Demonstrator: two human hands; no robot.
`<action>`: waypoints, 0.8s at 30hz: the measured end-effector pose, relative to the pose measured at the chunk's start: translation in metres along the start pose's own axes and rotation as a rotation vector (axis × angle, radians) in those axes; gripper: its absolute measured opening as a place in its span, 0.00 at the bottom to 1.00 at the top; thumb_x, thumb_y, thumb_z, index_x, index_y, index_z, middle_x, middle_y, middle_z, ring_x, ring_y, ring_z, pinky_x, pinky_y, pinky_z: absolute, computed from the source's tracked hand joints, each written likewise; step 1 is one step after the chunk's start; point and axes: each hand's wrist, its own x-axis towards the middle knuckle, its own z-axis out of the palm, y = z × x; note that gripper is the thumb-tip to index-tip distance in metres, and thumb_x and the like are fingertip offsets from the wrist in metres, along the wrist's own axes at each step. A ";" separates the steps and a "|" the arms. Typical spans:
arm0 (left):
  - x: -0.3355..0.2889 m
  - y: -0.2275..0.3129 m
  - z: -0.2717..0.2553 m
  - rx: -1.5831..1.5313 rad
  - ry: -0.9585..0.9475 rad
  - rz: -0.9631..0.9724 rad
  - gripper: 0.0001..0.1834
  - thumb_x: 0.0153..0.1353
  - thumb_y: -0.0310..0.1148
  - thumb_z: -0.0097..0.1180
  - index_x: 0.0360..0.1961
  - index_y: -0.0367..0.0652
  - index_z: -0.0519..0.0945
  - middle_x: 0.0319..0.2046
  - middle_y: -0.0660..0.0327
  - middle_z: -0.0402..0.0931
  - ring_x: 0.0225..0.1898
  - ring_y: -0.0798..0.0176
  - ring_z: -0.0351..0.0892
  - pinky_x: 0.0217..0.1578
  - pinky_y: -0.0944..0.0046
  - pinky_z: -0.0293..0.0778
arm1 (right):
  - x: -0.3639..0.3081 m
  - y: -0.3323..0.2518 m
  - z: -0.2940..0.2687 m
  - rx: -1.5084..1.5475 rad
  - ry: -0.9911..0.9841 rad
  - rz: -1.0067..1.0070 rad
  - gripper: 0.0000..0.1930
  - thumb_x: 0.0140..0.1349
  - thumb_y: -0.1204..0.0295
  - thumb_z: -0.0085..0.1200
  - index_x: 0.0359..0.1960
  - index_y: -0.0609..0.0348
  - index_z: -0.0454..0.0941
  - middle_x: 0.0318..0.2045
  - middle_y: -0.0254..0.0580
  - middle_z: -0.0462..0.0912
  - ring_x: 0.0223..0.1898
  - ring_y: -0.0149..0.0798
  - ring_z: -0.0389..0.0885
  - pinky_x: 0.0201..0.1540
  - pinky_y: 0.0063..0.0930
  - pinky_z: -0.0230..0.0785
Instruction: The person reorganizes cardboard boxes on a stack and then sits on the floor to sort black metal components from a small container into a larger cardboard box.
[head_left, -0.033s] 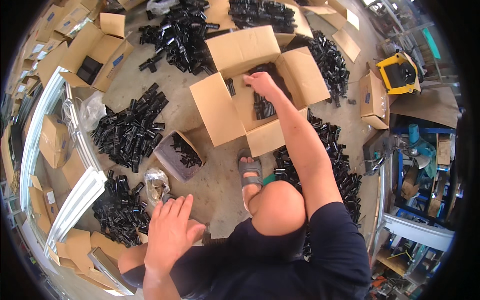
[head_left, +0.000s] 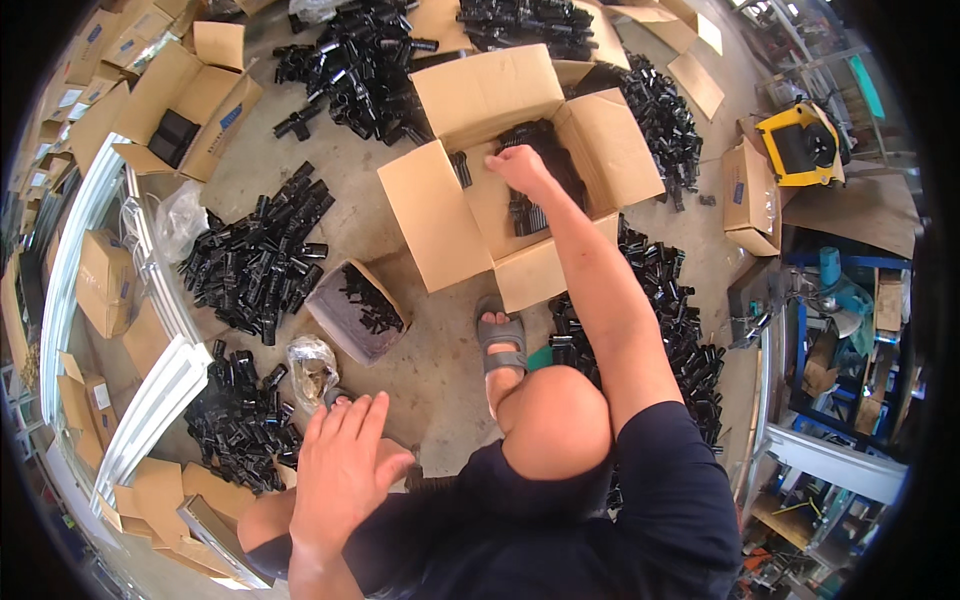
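Observation:
My right hand [head_left: 521, 169] reaches into an open cardboard box [head_left: 428, 215] on the floor ahead of me. Its fingers are curled together; whether they hold anything small is hidden. Beneath and beside it, black tubular plastic parts [head_left: 527, 215] lie packed along the box's right side. Another black part [head_left: 460, 169] stands against the left inner wall. My left hand [head_left: 343, 465] hovers over my left knee, fingers stretched out and holding nothing. Just beyond its fingertips are a clear plastic bag [head_left: 312, 370] and a grey bin [head_left: 345, 335] with small black pieces [head_left: 372, 305] inside.
Heaps of black parts lie at left [head_left: 262, 255], lower left [head_left: 235, 425], far middle [head_left: 360, 70] and right [head_left: 690, 370]. A second open carton [head_left: 225, 120] stands far left, near white metal rails [head_left: 150, 420]. On the right are a yellow-framed device [head_left: 800, 145] and metal shelving [head_left: 840, 465].

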 end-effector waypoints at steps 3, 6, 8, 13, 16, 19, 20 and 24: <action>0.016 -0.004 -0.008 -0.077 -0.043 0.010 0.39 0.61 0.52 0.66 0.67 0.37 0.74 0.60 0.50 0.78 0.63 0.46 0.74 0.69 0.44 0.63 | 0.010 0.010 0.038 -0.218 0.018 0.020 0.24 0.63 0.51 0.64 0.47 0.59 0.88 0.47 0.55 0.89 0.54 0.55 0.86 0.56 0.45 0.78; 0.025 -0.013 -0.011 -0.058 -0.068 -0.030 0.40 0.62 0.53 0.64 0.67 0.37 0.73 0.60 0.50 0.78 0.64 0.46 0.73 0.69 0.44 0.62 | 0.026 0.020 0.059 -0.266 -0.037 0.030 0.26 0.63 0.48 0.65 0.49 0.60 0.88 0.49 0.55 0.88 0.55 0.54 0.86 0.57 0.45 0.77; 0.031 -0.022 -0.012 -0.045 -0.086 -0.065 0.40 0.63 0.54 0.64 0.67 0.37 0.73 0.60 0.50 0.78 0.65 0.46 0.72 0.69 0.43 0.62 | 0.024 0.008 0.082 -0.230 -0.007 -0.011 0.27 0.62 0.48 0.65 0.48 0.60 0.88 0.48 0.55 0.89 0.54 0.54 0.86 0.57 0.45 0.78; 0.042 -0.020 -0.018 -0.056 -0.104 -0.053 0.40 0.64 0.55 0.62 0.68 0.36 0.73 0.62 0.49 0.77 0.66 0.45 0.73 0.68 0.42 0.62 | 0.048 0.041 0.096 0.058 0.035 -0.037 0.28 0.63 0.47 0.66 0.48 0.63 0.88 0.44 0.57 0.90 0.48 0.53 0.89 0.52 0.42 0.79; 0.048 -0.011 -0.020 -0.065 -0.077 -0.014 0.42 0.59 0.51 0.67 0.68 0.35 0.72 0.61 0.47 0.77 0.62 0.43 0.76 0.67 0.43 0.65 | 0.051 0.052 0.103 0.149 0.100 -0.002 0.25 0.64 0.51 0.65 0.49 0.61 0.88 0.45 0.56 0.89 0.48 0.54 0.88 0.54 0.44 0.79; 0.041 -0.014 -0.017 -0.059 -0.054 0.028 0.37 0.66 0.52 0.59 0.70 0.38 0.72 0.63 0.46 0.77 0.63 0.43 0.75 0.67 0.45 0.65 | 0.040 0.028 0.117 -0.134 0.264 -0.022 0.20 0.69 0.55 0.56 0.39 0.63 0.83 0.40 0.62 0.88 0.47 0.62 0.87 0.53 0.53 0.79; 0.039 -0.014 -0.016 -0.041 -0.057 0.036 0.38 0.66 0.51 0.60 0.70 0.38 0.72 0.63 0.46 0.77 0.63 0.42 0.75 0.67 0.45 0.66 | 0.038 0.024 0.122 -0.123 0.291 -0.020 0.21 0.69 0.53 0.55 0.40 0.64 0.82 0.39 0.63 0.88 0.45 0.62 0.87 0.51 0.54 0.79; 0.029 -0.021 0.004 -0.040 -0.089 -0.018 0.40 0.64 0.54 0.62 0.69 0.36 0.72 0.62 0.49 0.77 0.63 0.44 0.75 0.67 0.42 0.65 | 0.025 0.006 0.123 -0.073 0.313 -0.047 0.23 0.70 0.52 0.55 0.41 0.66 0.81 0.37 0.65 0.87 0.43 0.63 0.87 0.48 0.55 0.80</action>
